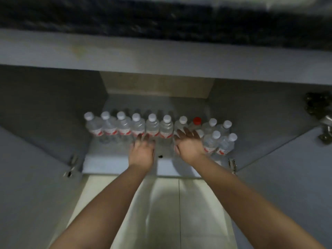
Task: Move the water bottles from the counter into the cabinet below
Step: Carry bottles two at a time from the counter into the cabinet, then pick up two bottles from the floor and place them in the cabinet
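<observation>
— Clear plastic water bottles (138, 126) with white caps stand in a row across the middle of the frame, on the floor of the open cabinet (100, 164). Do you see both hands?

— Yes. The left hand (142, 150) reaches in at centre, fingers stretched out fairly straight, their tips at the foot of the bottles in the row. Motion blur hides whether they actually touch; it grips nothing.

— And the other?

— The right hand (187, 143) sits just right of centre, fingers spread and relaxed, palm turned toward the left. It lies against a white-capped bottle (182, 123), but the fingers do not curl round it.

— Anything different among the bottles?

— One red-capped bottle (196, 122) stands just right of that one. Further right, a tighter cluster of bottles (219, 139) is grouped in two rows, near the cabinet's right side.

— What surrounds them?

— Both cabinet doors hang open: the left door (36, 177) at lower left, the right door (287, 177) at lower right, with a metal hinge (323, 121) at the right edge. A dark stone counter (125, 17) crosses the top of the frame. Pale floor tiles (167, 203) show between the forearms at the bottom.
</observation>
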{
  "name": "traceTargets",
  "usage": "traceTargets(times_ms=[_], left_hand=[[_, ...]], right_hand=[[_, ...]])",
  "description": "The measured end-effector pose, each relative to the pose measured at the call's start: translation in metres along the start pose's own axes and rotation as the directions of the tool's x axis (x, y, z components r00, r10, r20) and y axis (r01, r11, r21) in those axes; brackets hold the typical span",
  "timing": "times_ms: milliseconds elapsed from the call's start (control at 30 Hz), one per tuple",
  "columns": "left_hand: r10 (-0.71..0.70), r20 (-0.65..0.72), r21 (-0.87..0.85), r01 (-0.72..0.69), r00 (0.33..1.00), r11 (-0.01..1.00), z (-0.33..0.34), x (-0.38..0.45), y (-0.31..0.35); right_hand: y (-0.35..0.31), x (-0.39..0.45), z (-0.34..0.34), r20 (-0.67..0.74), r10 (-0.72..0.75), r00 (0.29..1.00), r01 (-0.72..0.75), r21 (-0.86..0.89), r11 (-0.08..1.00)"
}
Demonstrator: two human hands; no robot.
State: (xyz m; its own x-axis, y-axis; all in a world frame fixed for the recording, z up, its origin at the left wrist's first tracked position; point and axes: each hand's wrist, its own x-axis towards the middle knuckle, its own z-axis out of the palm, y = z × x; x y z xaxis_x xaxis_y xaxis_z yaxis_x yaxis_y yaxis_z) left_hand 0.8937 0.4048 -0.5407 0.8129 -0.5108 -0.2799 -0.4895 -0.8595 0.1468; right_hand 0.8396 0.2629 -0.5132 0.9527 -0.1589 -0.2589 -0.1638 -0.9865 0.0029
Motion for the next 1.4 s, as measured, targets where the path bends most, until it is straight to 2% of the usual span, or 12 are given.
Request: traceTargets(times_ms=[200,300,367,433,533,700,867,933,1000,1167,1400], left_hand=[[-0.284,0.098,-0.155,0.296,0.954,0.943,-0.054,-0.127,-0.045],[-0.439,0.189,-0.235,0.475,0.878,0.848,-0.084,-0.212,-0.053],[-0.533,0.231,-0.257,0.580,0.814,0.773,-0.104,-0.277,-0.052],[-0.616,0.266,-0.269,0.671,0.741,0.691,-0.119,-0.339,-0.047],[-0.747,0.307,-0.288,0.805,0.590,0.518,-0.136,-0.428,-0.040],[-0.898,0.358,-0.320,0.937,0.257,0.140,-0.132,-0.591,-0.017],[-0.882,0.468,-0.353,0.903,-0.058,-0.246,-0.090,-0.726,0.023],[-0.834,0.532,-0.366,0.849,-0.147,-0.383,-0.067,-0.773,0.047],[-0.787,0.579,-0.371,0.792,-0.211,-0.485,-0.040,-0.812,0.071],[-0.651,0.696,-0.343,0.656,-0.304,-0.673,0.032,-0.874,0.119],[-0.478,0.801,-0.316,0.423,-0.361,-0.849,0.112,-0.883,0.144]], right_hand=[[-0.087,-0.059,-0.060,0.136,-0.108,0.985,0.088,0.141,0.986],[-0.131,-0.106,-0.092,0.118,-0.272,0.955,0.242,0.221,0.945],[-0.160,-0.144,-0.116,0.204,-0.397,0.895,0.363,0.182,0.914],[-0.187,-0.185,-0.140,0.206,-0.515,0.832,0.497,0.134,0.857],[-0.228,-0.241,-0.167,0.244,-0.654,0.716,0.641,0.141,0.754],[-0.320,-0.353,-0.182,0.340,-0.839,0.424,0.881,0.058,0.469],[-0.384,-0.482,-0.147,0.445,-0.882,0.154,0.979,0.049,0.196],[-0.398,-0.533,-0.125,0.511,-0.858,0.056,0.996,0.036,0.086],[-0.408,-0.577,-0.100,0.562,-0.827,0.000,1.000,0.013,0.008],[-0.426,-0.648,-0.035,0.688,-0.721,-0.087,0.986,-0.042,-0.160],[-0.454,-0.666,0.054,0.782,-0.615,-0.105,0.932,-0.137,-0.334]])
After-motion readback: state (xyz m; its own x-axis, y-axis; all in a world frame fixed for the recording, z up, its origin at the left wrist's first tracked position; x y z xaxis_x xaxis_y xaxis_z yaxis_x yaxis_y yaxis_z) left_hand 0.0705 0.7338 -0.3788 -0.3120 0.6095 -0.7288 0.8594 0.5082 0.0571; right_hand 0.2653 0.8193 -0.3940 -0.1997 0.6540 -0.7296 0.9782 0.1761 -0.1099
